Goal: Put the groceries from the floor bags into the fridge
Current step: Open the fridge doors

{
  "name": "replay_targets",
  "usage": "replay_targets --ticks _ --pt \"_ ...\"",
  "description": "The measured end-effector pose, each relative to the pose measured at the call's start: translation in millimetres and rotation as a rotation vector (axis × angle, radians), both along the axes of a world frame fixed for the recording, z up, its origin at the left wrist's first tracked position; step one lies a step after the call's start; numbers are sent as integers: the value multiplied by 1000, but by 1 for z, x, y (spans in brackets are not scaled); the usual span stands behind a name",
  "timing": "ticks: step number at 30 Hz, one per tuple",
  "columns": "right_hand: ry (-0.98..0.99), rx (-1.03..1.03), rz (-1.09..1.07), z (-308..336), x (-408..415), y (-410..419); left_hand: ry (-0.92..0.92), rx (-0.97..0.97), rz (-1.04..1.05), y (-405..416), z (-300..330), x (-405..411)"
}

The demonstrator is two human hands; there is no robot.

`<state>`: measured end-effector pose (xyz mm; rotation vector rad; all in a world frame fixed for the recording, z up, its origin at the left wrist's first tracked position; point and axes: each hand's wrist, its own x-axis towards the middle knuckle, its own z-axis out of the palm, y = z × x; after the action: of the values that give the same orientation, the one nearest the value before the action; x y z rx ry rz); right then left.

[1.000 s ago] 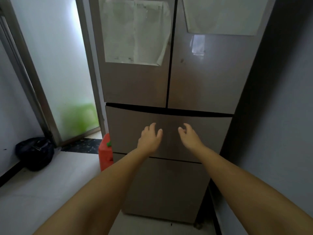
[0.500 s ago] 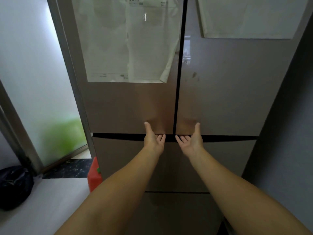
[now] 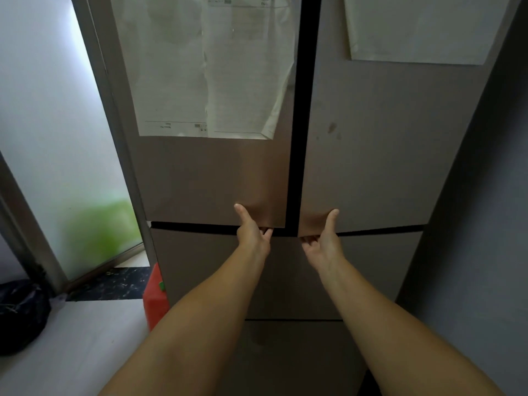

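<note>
A tall brown fridge fills the view, with two upper doors and drawers below. My left hand [image 3: 253, 230] grips the bottom edge of the left upper door [image 3: 211, 178], fingers hooked under it and thumb up on its front. My right hand [image 3: 324, 238] grips the bottom edge of the right upper door [image 3: 371, 155] in the same way. Both doors stand slightly ajar, with a dark gap [image 3: 298, 110] between them. Below my hands is the top drawer [image 3: 200, 261]. No grocery bags are in view.
Paper sheets [image 3: 211, 67] are stuck on the left door and another sheet [image 3: 420, 27] on the right door. A red container [image 3: 155, 304] stands at the fridge's lower left. A black bag [image 3: 20, 312] lies on the floor by a frosted glass door [image 3: 57, 138]. A grey wall [image 3: 480, 224] is at the right.
My hands rose from the drawer front to the bottom edges of the upper doors and hooked under them. The gap between the two doors has widened as they come open.
</note>
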<state>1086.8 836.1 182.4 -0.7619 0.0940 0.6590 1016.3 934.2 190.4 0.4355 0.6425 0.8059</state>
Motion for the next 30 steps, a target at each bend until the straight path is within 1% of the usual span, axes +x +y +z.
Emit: replay_targets --ticks 3,6,7,12,15,19,22,23,25,27,28,29,30 --pt "5 -22 26 -5 -5 -30 17 31 46 -13 5 -3" --pt "11 -17 53 -4 -11 -64 132 57 153 -28 5 -21" --pt "16 -17 51 -4 -14 -76 143 57 171 -30 4 -31" --pt "33 -7 30 4 -24 -135 60 48 120 -41 3 -85" --pt "46 -22 11 8 -26 -169 95 34 127 -52 0 -107" --pt "56 -131 -25 18 -23 -207 116 16 153 -60 2 -131" --pt "23 -173 -60 22 -23 -227 117 -30 239 -84 2 -134" --pt "-1 -185 -60 22 -24 -233 133 -53 245 -99 -1 -130" --pt "-86 -247 -65 20 -28 -243 206 -70 147 -143 -8 -112" --pt "-247 -381 -128 19 -30 -250 235 0 20 -184 -10 -84" --pt "-364 -484 -181 19 -30 -254 236 94 -26 -201 -3 -70" --pt "-509 -588 -240 22 -30 -261 239 227 -62 -213 10 -57" --pt "-677 -664 -301 25 -32 -268 267 404 -103 -220 27 -44"
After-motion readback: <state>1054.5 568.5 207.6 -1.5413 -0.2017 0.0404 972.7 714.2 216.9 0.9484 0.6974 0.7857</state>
